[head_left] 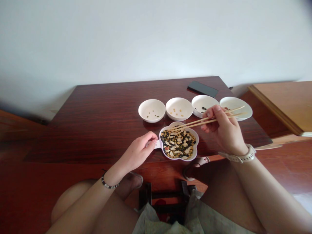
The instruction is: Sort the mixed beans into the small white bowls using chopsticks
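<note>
Chopsticks (195,124) sit pinched in my right hand (224,128), fingers closed round them, tips at the mixed beans and nuts (179,144); I cannot tell whether they have caught any. My left hand (139,147) closes thumb and fingers on the handle (157,144) of the flower-shaped dish (197,143) holding that mix. Just beyond, four white bowls (151,104) stand in a row, each with a few pieces inside. Behind them, a dark phone (202,88) lies on the brown table (107,113).

Probably a home: dark wooden table (104,120), white wall (146,39), reddish floor (280,165)
</note>
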A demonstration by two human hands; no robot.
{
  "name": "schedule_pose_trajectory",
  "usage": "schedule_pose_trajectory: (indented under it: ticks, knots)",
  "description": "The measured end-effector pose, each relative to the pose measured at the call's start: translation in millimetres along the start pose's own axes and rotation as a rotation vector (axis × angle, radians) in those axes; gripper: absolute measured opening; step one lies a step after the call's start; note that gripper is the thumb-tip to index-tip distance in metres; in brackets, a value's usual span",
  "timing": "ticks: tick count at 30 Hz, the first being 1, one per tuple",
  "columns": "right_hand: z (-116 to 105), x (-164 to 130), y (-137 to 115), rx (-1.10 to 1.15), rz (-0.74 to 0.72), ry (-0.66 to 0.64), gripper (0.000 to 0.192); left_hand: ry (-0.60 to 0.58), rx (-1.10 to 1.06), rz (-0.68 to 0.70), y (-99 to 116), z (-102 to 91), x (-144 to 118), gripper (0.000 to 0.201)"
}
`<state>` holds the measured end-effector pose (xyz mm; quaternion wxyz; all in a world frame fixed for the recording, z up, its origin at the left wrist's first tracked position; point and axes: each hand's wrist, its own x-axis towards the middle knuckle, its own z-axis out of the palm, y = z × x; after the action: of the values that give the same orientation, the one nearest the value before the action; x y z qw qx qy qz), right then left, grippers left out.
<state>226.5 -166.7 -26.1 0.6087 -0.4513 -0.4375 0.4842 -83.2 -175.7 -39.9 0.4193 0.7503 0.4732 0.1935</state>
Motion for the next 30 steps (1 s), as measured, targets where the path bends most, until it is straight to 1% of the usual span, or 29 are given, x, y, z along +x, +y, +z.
schedule_pose_trajectory:
  ticks: [5, 9, 15, 18, 21, 24, 27, 30]
  knots:
    - [16.2, 6.6, -5.8, 0.037, -0.021, 0.035, 0.040, 0.003, 0.002, 0.011, 0.8, -1.5, -2.0, 0.022]
    - [35.8, 19.1, -6.4, 0.028, -0.058, 0.018, 0.045, -0.003, 0.004, 0.011, 0.1, -2.0, -3.2, 0.022]
    - [61.9, 39.5, 5.5, 0.080, -0.138, 0.018, 0.040, -0.004, 0.000, 0.011, -0.2, -2.6, -4.3, 0.021]
    - [67.2, 43.8, 12.1, 0.045, -0.114, 0.008, 0.041, -0.004, -0.004, 0.015, 0.1, -3.3, -5.0, 0.021]
    - [66.6, 43.3, 14.0, 0.041, -0.086, 0.023, 0.042, -0.007, 0.001, 0.011, 0.5, -3.9, -5.8, 0.021]
    - [59.6, 38.9, 10.8, 0.096, -0.091, 0.039, 0.040, -0.011, 0.005, 0.014, 0.8, -4.2, -6.4, 0.020]
    - [44.6, 31.1, 4.7, 0.130, -0.082, 0.019, 0.039, -0.007, 0.007, 0.023, 1.0, -4.2, -6.9, 0.020]
    - [22.6, 20.1, -2.0, 0.143, -0.059, 0.018, 0.034, -0.001, 0.014, 0.027, 0.7, -4.0, -7.3, 0.021]
